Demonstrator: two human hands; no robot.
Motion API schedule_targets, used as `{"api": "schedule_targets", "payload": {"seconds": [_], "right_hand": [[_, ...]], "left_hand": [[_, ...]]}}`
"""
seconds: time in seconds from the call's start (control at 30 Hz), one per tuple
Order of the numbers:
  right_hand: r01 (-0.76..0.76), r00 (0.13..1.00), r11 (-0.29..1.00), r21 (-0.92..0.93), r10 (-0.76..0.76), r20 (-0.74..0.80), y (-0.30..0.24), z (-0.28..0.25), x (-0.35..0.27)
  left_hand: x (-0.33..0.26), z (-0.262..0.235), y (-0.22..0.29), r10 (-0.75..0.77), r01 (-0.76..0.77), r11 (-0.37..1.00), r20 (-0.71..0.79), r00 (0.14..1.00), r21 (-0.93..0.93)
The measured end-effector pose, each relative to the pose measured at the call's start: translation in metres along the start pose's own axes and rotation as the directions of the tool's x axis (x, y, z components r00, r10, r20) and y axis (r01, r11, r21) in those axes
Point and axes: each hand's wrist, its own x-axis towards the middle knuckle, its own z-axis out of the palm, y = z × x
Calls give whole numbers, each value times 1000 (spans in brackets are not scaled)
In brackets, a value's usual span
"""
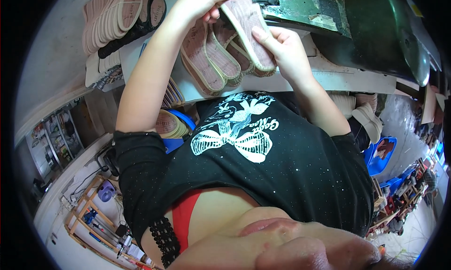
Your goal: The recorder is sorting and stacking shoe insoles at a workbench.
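**Both hands gripping one pink insole at the machine**

Right hand (282, 47) is closing round the near end of the pink insole (249, 28), thumb pressing on its top face, other fingers wrapping under and mostly hidden. Left hand (202, 2) is pinching the far end of the same insole, fingertips lying flat across it. Insole is hanging off the bench between the two hands, ribbed pink face up, pale edge strip showing along the side.

Landmark: the insole in hand.
- Just beside it, toward the right hand: the dark green machine (371, 30), with its worn metal plate (305, 11) almost touching the insole's far end.
- Directly under it: a fanned pile of similar pink insoles (211, 61), lying on the white bench (329, 80).
- Well off to the left-hand side: a long stack of pale insoles (110, 16) with a row of black ones along its near edge.
- Below the bench edge, nearer the body: more insoles in a blue bin (181, 122).
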Motion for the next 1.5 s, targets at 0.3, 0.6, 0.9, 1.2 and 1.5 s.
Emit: {"api": "schedule_targets", "payload": {"seconds": [0.3,0.6,0.9,1.2,1.5], "right_hand": [[64,983,971,-230,-22,183,7,68,-12],[342,936,382,-859,-63,345,16,71,-17],[185,943,914,-361,-62,326,-6,78,-21],[224,952,975,-11,-216,216,-38,57,-13],[-136,848,759,637,-244,471,-10,39,-4]], "left_hand": [[-55,-92,-104,81,-108,991,-280,956,-84],[-116,-95,-306,-105,287,951,-759,643,111],[-149,-32,-171,350,-171,936,-868,352,308],[-124,30,-79,401,-570,524,-408,820,-633],[-100,50,-49,364,-305,269,-197,910,-913]]}}
